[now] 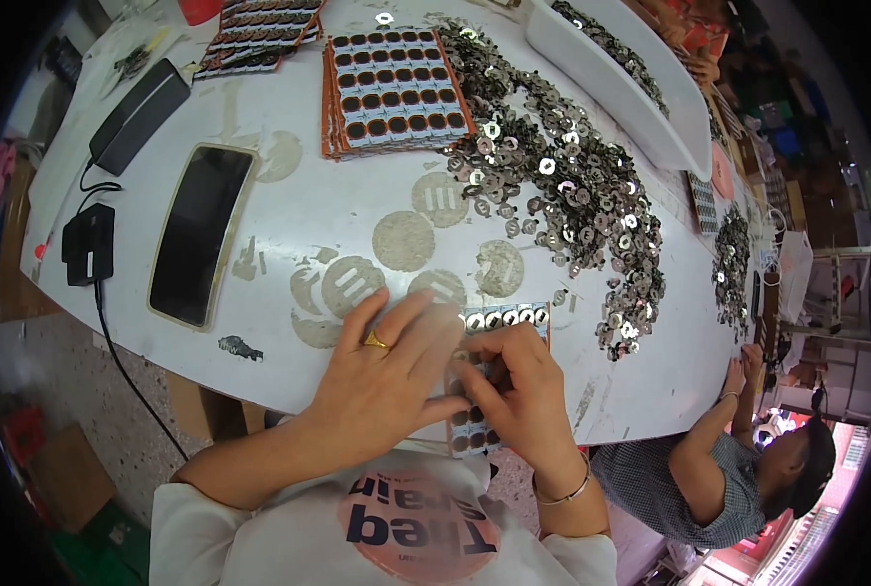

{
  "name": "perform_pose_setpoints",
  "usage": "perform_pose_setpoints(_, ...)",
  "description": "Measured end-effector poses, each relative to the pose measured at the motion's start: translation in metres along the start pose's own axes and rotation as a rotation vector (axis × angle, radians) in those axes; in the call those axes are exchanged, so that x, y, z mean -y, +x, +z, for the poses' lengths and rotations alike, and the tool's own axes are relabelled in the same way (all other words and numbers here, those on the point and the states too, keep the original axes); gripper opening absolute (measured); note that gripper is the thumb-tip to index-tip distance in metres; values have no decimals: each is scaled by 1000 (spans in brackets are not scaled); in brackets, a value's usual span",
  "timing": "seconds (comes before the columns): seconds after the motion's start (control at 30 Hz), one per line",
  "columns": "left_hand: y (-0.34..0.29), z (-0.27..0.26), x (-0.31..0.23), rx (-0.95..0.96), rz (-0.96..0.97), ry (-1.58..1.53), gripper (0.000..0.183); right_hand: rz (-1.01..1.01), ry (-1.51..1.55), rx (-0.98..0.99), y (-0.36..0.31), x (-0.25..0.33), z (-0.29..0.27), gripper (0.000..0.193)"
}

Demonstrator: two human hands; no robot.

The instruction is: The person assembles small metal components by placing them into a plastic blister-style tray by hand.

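Note:
A panel of small circuit boards with dark round pads lies at the table's near edge. Bright metal clips fill its far row. My left hand, a gold ring on one finger, lies over the panel's left side. Its fingers are stretched out and apart, the tips partly blurred, and its thumb reaches to the panel. Above the panel's right side, my right hand has thumb and index finger pinched together. Whatever sits between those fingertips is too small to make out. Both hands hide the panel's middle rows.
A heap of loose metal clips spreads across the right. Beyond it stands a white bin of more clips. Stacked panels lie at the back. Leftward are a phone, a black box and a cabled adapter. Another person works at right.

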State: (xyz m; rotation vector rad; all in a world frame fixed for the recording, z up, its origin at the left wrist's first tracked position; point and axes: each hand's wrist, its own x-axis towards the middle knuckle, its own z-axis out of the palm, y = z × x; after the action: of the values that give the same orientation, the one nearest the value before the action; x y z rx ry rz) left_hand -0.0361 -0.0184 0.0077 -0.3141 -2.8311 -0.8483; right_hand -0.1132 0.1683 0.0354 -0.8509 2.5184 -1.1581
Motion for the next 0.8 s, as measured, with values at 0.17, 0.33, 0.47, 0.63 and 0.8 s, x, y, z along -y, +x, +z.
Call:
perform_pose_setpoints(0.17,1,2,-1,7,17,29,79,34,17,14,-2,-4,-2,19)
perform_pose_setpoints(0.33,2,4,-1,-35,32,43,70,-65,-81,126,5,-3,-10,23)
perform_pose_setpoints(0.47,0,2,-1,-10,14,27,73,-78,48,102,8,-13,-27,26)
perform_pose_setpoints(0.63,-1,3,-1,-32,49,0,61,-209,-611,-291,14,-37,-57,30)
perform_pose_setpoints(0.8,-2,3,-3,-64,80,46,51,-241,-681,-262,17,-59,-54,32)
